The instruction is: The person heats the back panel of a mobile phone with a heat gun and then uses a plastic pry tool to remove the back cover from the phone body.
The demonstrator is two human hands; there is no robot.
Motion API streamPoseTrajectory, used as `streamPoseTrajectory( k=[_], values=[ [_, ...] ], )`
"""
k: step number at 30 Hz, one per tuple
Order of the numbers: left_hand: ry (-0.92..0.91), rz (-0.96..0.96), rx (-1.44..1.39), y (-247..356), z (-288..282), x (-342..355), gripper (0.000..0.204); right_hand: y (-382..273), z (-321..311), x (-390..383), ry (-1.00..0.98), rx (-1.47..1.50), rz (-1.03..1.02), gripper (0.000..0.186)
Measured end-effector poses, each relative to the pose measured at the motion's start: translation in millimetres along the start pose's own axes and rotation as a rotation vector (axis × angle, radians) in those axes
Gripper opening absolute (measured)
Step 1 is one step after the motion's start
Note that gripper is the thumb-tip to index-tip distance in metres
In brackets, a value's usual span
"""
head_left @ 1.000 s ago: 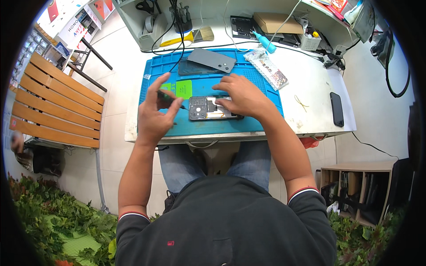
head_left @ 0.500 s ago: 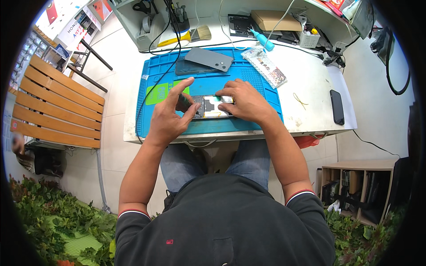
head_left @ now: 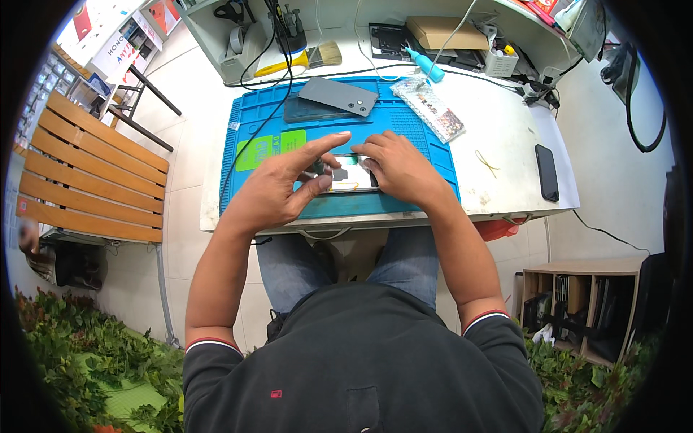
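An opened phone (head_left: 352, 175) lies on the blue work mat (head_left: 346, 209), its light inner side facing up and a thin yellow strip along its near edge. My right hand (head_left: 401, 167) grips the phone's right end, fingers at the far edge and thumb over the inside. Above the phone's left part, my left hand (head_left: 280, 186) is closed in a pinch around a small dark green tool (head_left: 317, 167). The hand covers most of that tool, so its exact kind and its tip are hidden. A grey phone back cover (head_left: 338, 96) with camera holes rests farther back on the mat.
A bubble-wrapped part (head_left: 429, 110) lies across the mat's far right. Behind it are a light blue bottle (head_left: 424, 65) and a yellow-handled brush (head_left: 303, 61). Black cables (head_left: 287, 72) hang over the mat's left. A black phone (head_left: 547, 173) lies at the right.
My left hand has moved right over the phone with the dark green tool, its forefinger now reaching farther right. My right hand stays at the phone's right end, its fingers slightly shifted.
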State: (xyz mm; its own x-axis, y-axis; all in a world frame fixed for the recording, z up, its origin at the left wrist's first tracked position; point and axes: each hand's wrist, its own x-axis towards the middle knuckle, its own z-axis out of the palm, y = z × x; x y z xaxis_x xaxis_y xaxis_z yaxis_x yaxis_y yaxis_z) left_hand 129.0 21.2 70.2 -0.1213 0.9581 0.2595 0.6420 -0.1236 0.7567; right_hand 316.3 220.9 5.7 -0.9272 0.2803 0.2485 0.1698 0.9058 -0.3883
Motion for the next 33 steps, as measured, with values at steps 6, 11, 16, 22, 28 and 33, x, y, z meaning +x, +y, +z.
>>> streamPoseTrajectory(
  k=[6,11,16,22,28,33],
  values=[
    [0.038,0.046,0.163,7,-4,2,0.068,-14,-4,-18,0.087,-0.012,-0.072,0.036],
    [0.016,0.021,0.245,2,-5,2,0.075,-18,-4,-19,0.058,0.026,-0.084,0.034],
    [-0.001,0.051,0.194,-4,-8,4,0.075,-19,0,-16,0.057,0.065,-0.098,0.031],
    [-0.016,0.077,0.223,-2,-13,5,0.072,-19,1,-14,0.047,0.076,-0.074,0.028],
    [0.003,0.16,0.215,-6,-12,6,0.07,-21,2,-14,0.045,0.057,-0.08,0.028],
    [-0.005,0.078,0.149,-5,-11,4,0.069,-23,4,-13,0.047,0.053,-0.091,0.026]
  ],
)
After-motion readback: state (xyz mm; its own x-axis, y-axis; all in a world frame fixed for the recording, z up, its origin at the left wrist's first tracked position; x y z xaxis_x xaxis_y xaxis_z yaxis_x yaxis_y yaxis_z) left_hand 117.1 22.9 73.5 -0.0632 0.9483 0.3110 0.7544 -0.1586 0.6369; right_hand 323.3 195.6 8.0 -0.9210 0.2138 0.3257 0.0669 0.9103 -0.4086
